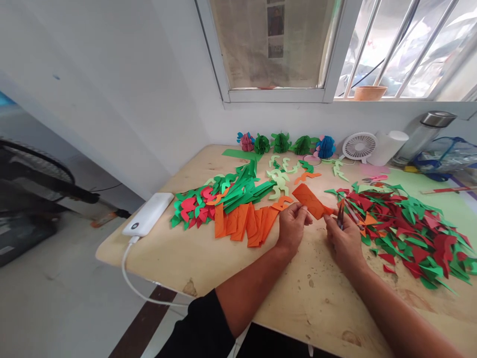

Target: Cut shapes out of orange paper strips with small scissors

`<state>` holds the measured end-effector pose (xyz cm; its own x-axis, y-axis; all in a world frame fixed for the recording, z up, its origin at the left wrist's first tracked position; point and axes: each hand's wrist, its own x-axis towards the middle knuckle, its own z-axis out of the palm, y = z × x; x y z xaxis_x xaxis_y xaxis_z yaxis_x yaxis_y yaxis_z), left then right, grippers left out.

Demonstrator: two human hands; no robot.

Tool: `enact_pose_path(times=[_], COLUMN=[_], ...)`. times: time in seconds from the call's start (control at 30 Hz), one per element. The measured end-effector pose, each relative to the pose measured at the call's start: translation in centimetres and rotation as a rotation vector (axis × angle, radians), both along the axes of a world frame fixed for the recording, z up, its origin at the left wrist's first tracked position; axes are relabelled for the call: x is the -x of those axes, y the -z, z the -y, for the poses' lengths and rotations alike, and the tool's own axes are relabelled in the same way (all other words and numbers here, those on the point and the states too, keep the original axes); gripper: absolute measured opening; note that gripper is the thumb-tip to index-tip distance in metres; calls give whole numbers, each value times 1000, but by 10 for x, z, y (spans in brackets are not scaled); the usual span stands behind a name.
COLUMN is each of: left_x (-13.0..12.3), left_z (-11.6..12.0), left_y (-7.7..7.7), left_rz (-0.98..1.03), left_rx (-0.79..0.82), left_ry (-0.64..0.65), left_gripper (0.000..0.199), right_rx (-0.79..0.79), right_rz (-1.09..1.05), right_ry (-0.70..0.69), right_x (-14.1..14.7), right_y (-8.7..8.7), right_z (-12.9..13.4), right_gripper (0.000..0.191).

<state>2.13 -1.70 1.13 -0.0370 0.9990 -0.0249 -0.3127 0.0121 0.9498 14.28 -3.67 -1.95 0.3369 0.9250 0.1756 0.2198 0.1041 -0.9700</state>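
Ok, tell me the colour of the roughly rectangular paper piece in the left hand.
The roughly rectangular paper piece is orange, shown best in the head view.

Open front tabletop (313, 298), scraps (413, 228) blocking right, rear perhaps tight

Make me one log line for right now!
left hand: holds orange paper | right hand: holds scissors, touches orange paper | paper scraps: heaped at right

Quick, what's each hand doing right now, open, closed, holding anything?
Left hand: closed, pinching an orange paper piece by its edge.
Right hand: closed, holding scissors, its thumb at the paper's right end.
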Motion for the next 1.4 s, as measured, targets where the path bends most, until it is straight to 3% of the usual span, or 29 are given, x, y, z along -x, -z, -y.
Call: enact_pose_path(times=[0.13,0.3,0.57,1.4], left_x=[1,3,3,3], left_z=[-1,2,6,5], left_y=[3,5,6,3], left_rz=[-79,-283,-521,-354], left_rx=[-46,-153,-274,-175], left_ry=[-27,20,45,87], left_gripper=[23,23,23,24], right_rx=[23,-51,-108,-84], right_rz=[-115,30,233,270], right_ry=[25,71,37,6], right_x=[0,0,4,6], right_y=[-6,-12,-17,-15], right_z=[2,6,8,7], right_gripper=[46,43,42,42])
